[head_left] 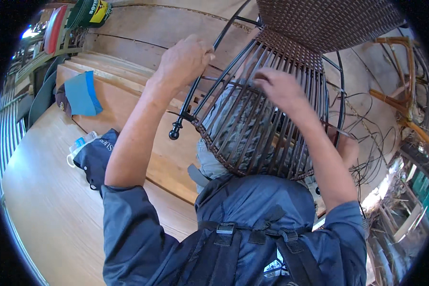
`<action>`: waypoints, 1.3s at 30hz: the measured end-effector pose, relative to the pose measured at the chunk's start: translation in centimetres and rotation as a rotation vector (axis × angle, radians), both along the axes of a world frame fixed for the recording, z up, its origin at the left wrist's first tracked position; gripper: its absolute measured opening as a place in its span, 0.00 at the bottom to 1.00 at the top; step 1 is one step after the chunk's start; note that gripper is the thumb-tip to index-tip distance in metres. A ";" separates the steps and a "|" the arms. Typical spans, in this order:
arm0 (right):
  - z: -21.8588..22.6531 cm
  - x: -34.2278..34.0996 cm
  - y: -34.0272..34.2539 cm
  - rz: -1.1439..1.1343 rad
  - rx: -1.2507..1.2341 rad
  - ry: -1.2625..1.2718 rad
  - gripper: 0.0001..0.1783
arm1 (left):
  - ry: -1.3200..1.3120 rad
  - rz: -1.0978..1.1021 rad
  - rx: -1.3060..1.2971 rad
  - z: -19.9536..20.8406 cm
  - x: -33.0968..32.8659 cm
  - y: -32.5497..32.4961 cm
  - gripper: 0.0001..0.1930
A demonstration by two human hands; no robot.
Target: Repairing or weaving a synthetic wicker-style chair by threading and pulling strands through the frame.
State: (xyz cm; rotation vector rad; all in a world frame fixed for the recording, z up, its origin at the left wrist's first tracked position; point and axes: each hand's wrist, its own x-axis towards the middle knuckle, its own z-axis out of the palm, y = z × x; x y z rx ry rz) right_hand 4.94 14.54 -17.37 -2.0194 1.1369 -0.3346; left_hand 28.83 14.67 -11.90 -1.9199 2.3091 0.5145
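A partly woven chair (267, 109) lies across my lap, its black metal frame (189, 97) strung with long dark brown strands (243, 121). At the frame's left side tube, my left hand (188, 59) is closed around it with curled fingers. My right hand (283, 90) hovers over the middle of the strands, bent at the fingers and smeared by motion. Whether anything is in that hand cannot be made out. A tightly woven brown panel (329, 24) rises at the chair's far end. The near edge has a braided dark binding (219, 155).
Left of me are a wooden bench top (47, 190), a dark cloth bag (97, 157) beside a clear bottle (81, 142), and a blue-and-brown cap-like item (83, 94). Loose strands (367, 128) tangle on the right near bamboo-coloured furniture poles (391, 100). A green bucket (86, 14) stands far left.
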 end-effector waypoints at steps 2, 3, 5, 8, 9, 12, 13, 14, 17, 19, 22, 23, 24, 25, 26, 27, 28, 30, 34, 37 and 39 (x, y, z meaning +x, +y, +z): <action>-0.7 2.9 -0.5 0.018 -0.012 -0.013 0.12 | 0.107 -0.057 -0.150 -0.8 -0.5 0.5 0.10; -0.6 4.2 -0.5 0.050 -0.007 -0.054 0.12 | 0.069 -0.165 -0.218 -1.9 -1.1 2.1 0.09; -0.4 3.9 -0.5 0.050 0.052 -0.116 0.12 | 0.031 -0.258 -0.264 -3.6 -1.9 3.8 0.08; -0.2 1.0 0.2 0.009 0.087 -0.132 0.13 | -0.051 -0.199 -0.392 -4.3 -2.7 5.1 0.08; -0.4 -0.5 0.3 -0.039 0.081 -0.115 0.13 | -0.033 -0.194 -0.400 -3.9 -3.0 4.8 0.08; -0.8 -2.5 1.0 -0.096 0.177 0.001 0.14 | -0.034 -0.252 -0.248 -3.1 -2.5 4.1 0.07; -0.9 -2.7 1.2 -0.095 0.182 0.009 0.14 | -0.035 -0.247 -0.254 -3.1 -2.0 3.9 0.07; -1.3 -2.3 1.2 -0.093 0.199 0.041 0.14 | -0.102 -0.222 -0.148 -3.1 -1.4 3.7 0.07; -0.6 0.5 0.3 -0.017 0.182 -0.114 0.19 | 0.207 -0.088 0.142 5.6 -2.0 0.3 0.13; 1.0 4.4 1.0 0.084 0.009 -0.364 0.17 | 0.760 -0.032 -0.142 10.4 0.3 -0.8 0.14; 5.1 5.9 -5.5 0.066 0.237 -0.301 0.15 | 1.104 -0.027 -0.360 8.7 1.9 -1.3 0.15; 10.2 5.1 -9.4 0.330 -0.545 0.078 0.12 | 1.155 0.051 -0.240 7.3 2.6 -0.2 0.15; 11.2 4.4 -9.2 0.309 -0.548 0.109 0.12 | 1.256 0.083 -0.105 4.6 1.6 -1.0 0.16; 12.6 -3.8 -12.5 0.223 -0.519 0.163 0.12 | 1.347 0.115 0.021 4.3 0.0 -1.6 0.16; 14.4 -18.4 -18.0 0.137 -0.490 0.213 0.11 | 0.728 0.162 0.221 3.0 -4.1 -2.9 0.18; 15.6 -27.0 -20.6 0.040 -0.451 0.244 0.11 | 0.797 0.170 0.263 1.5 -7.2 -3.1 0.18; 16.9 -19.7 -11.8 0.012 -0.388 0.209 0.11 | 0.826 0.270 0.298 0.0 -6.0 -1.4 0.20; 21.7 -23.0 -11.0 -0.176 -0.340 0.305 0.11 | 0.555 0.083 0.100 -0.4 -5.7 -4.1 0.20; 24.2 1.9 -4.8 -0.406 -0.143 0.306 0.11 | 0.021 0.051 -0.197 -0.4 3.1 -1.3 0.15; 8.1 6.2 -5.4 0.068 0.267 0.061 0.12 | 0.342 0.359 -0.481 1.9 5.1 -0.6 0.15; -4.5 10.0 -5.9 0.320 -0.107 0.286 0.18 | 0.668 0.543 -0.518 5.8 0.8 -0.3 0.15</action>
